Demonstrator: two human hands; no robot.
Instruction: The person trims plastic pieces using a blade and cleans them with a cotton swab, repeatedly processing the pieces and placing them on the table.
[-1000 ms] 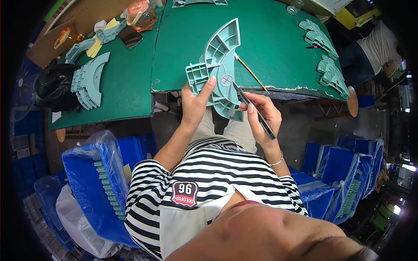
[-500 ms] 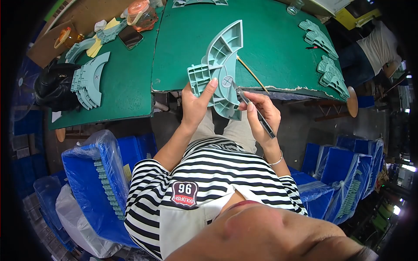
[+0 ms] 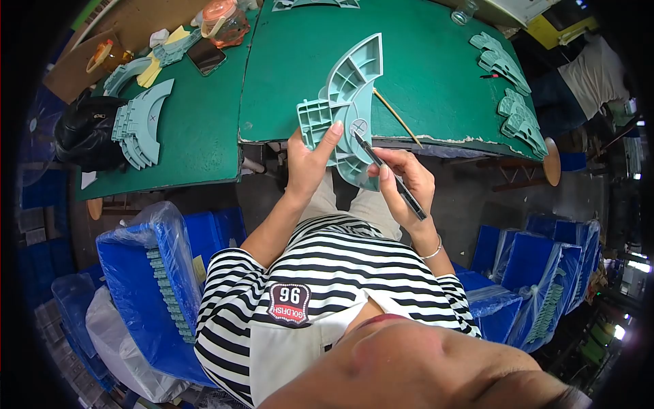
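Note:
My left hand is closed on a pale green plastic curved part with ribbed pockets, its thumb pressed on the near face. The part is held up in front of the green table's edge. A round spot with a cross mark shows in its middle. In my right hand is a slim black and silver utility knife, gripped like a pen. Its tip is at the lower edge of the round spot; whether it touches the plastic I cannot tell.
A thin wooden stick lies on the green table behind the part. Similar green parts lie left, with more parts right. A phone rests at left. Blue bins flank me. Another person is at far right.
The knife has moved left and inward, its tip going from the part's right side to the round spot. My left hand and the part have barely shifted.

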